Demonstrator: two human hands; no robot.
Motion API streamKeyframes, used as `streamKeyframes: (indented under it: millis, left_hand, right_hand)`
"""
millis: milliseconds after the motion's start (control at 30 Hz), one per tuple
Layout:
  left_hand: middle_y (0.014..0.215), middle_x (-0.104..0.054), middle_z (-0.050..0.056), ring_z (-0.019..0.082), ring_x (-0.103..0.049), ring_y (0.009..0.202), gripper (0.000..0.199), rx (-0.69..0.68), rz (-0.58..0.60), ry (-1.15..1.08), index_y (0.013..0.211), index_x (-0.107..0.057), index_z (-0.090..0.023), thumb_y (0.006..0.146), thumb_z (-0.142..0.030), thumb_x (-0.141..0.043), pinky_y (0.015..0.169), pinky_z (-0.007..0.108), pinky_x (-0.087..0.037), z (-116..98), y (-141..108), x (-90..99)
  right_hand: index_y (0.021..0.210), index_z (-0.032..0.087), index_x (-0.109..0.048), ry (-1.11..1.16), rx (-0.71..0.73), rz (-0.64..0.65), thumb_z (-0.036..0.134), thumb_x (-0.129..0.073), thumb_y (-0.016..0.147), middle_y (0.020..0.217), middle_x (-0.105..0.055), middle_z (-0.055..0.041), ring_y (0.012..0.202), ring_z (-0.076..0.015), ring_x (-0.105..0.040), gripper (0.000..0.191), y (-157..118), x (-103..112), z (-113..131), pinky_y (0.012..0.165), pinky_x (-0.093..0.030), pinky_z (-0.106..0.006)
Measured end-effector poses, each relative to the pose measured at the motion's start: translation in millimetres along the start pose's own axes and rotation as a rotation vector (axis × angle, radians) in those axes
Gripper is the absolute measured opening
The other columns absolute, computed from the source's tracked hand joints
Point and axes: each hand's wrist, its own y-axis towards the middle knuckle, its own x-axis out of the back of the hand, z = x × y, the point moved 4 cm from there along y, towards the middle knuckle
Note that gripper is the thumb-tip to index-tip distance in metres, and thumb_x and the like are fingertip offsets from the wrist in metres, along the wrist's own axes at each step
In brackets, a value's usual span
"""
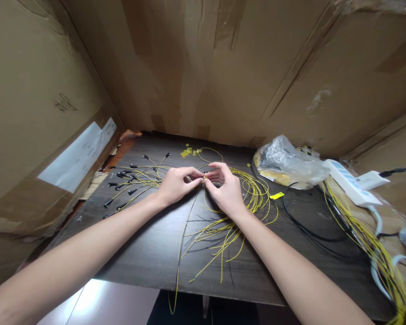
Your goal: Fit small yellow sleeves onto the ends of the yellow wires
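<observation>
My left hand (180, 183) and my right hand (226, 187) meet fingertip to fingertip above the middle of the dark table. Both are closed in pinches on a thin yellow wire (184, 234), which hangs from the fingertips past the table's front edge. Something small and dark shows between the fingers, too small to make out. Left of my left hand, several yellow wires with black connector ends (131, 178) fan out. Beside and below my right hand lies a loose coil of yellow wires (257, 194), with free ends spread toward the front.
Small yellow pieces (188, 151) lie at the back. At the back right are a clear plastic bag (287, 158), a white power strip (350, 180) and black cables (307, 232). More yellow wires (375, 248) hang at the right. Cardboard walls (189, 67) surround the dark table (138, 262).
</observation>
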Motion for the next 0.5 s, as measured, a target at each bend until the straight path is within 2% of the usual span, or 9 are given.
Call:
streamKeyframes:
  millis: [500]
  left_hand:
    - [0.087, -0.079, 0.004, 0.016, -0.072, 0.075, 0.012, 0.139, 0.043, -0.107, 0.093, -0.079, -0.017, 0.085, -0.024, -0.074, 0.071, 0.027, -0.056, 4.9, 2.1, -0.3]
  right_hand:
    - [0.113, 0.023, -0.056, -0.03, 0.055, -0.002, 0.018, -0.065, 0.083, 0.093, -0.069, -0.0029, 0.082, -0.0171, -0.07, 0.032, 0.5, 0.7, 2.3, 0.082, -0.06, -0.035]
